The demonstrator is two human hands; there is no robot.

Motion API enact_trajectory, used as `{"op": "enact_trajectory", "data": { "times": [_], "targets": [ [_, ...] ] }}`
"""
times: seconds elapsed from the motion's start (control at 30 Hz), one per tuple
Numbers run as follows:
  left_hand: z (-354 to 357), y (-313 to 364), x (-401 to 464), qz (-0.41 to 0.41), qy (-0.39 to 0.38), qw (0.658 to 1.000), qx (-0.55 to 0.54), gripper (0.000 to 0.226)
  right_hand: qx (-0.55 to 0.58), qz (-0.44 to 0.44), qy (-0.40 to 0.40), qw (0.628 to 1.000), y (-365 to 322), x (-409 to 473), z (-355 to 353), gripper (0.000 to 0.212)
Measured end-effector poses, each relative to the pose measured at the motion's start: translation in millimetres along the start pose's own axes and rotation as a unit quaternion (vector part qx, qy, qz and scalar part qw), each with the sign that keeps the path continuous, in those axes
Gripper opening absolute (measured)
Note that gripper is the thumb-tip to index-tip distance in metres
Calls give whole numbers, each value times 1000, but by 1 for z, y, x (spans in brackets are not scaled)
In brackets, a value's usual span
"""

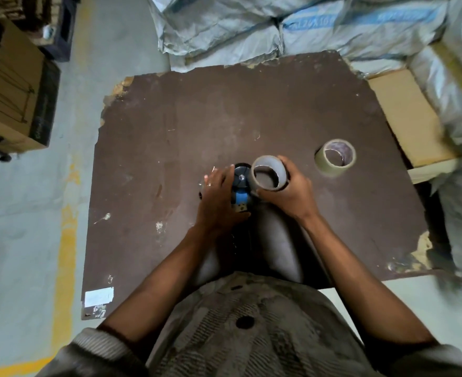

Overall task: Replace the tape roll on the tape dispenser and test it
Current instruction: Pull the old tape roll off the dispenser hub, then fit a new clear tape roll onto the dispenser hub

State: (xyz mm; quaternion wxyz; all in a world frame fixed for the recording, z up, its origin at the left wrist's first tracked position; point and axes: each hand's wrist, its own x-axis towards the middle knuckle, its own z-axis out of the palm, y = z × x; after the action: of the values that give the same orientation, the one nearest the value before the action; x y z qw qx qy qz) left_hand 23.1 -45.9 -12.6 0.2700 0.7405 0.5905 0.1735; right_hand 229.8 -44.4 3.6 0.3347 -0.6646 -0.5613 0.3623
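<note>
On the brown board (251,110), the tape dispenser (241,186) sits just ahead of the person's lap, and everything else is best placed from it. The left hand (215,197) lies over its left side, fingers wrapped around the body and holding it steady; the dispenser's long axis seems to run from near to far, its black hub at the far end and the blue part toward the person, though the hand hides much of it and the cutting end cannot be made out. Immediately right of the dispenser, touching or nearly touching the hub, the right hand (292,191) holds a tape roll (269,174), fingers curled around its outer rim, the core opening tilted up toward the camera, so its axis is not lined up with the hub. The likely trouble lies there: if the roll goes on crooked it could jam on the hub, and if it is mounted the wrong way round the sticky side would face away from the work and the test pull would fail. A loose left grip could also let the dispenser slide. Farther right and slightly beyond, well apart, a second tape roll (335,157) lies flat on the board.
</note>
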Motion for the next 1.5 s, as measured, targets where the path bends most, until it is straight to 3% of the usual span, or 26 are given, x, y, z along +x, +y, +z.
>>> {"op": "enact_trajectory", "data": {
  "times": [0.07, 0.17, 0.27, 0.37, 0.63, 0.77, 1.0, 1.1, 1.23, 1.37, 1.5],
  "targets": [
    [9, 21, -5, 36, -1, 998, -46, 92, 17, 39, 21, 999, 18, -13, -15, 90],
    [24, 52, -11, 59, -65, 995, -56, 73, 25, 88, 69, 993, 40, -38, -38, 97],
    [49, 75, -14, 95, -147, 985, -5, 69, 8, 142, 141, 980, 66, -64, -63, 86],
    [78, 87, -19, 117, -202, 971, 56, 75, -12, 192, 195, 962, 94, -85, -89, 92],
    [129, 97, -36, 133, -228, 947, 181, 77, -24, 246, 223, 943, 141, -121, -144, 87],
    [134, 97, -37, 126, -224, 948, 186, 74, -22, 246, 224, 943, 150, -126, -145, 90],
    [136, 93, -37, 125, -215, 953, 175, 75, -26, 256, 199, 945, 152, -118, -145, 123],
    [130, 94, -35, 106, -208, 963, 136, 72, -32, 256, 214, 942, 144, -111, -142, 128],
    [111, 100, -34, 92, -166, 981, 43, 60, -66, 224, 237, 943, 127, -103, -135, 114],
    [83, 93, -38, 63, -92, 993, -48, 44, -57, 138, 241, 959, 109, -89, -114, 81],
    [49, 80, -54, 62, 12, 990, -125, 21, -2, 119, 148, 982, 90, -71, -74, 52]
  ]
}}
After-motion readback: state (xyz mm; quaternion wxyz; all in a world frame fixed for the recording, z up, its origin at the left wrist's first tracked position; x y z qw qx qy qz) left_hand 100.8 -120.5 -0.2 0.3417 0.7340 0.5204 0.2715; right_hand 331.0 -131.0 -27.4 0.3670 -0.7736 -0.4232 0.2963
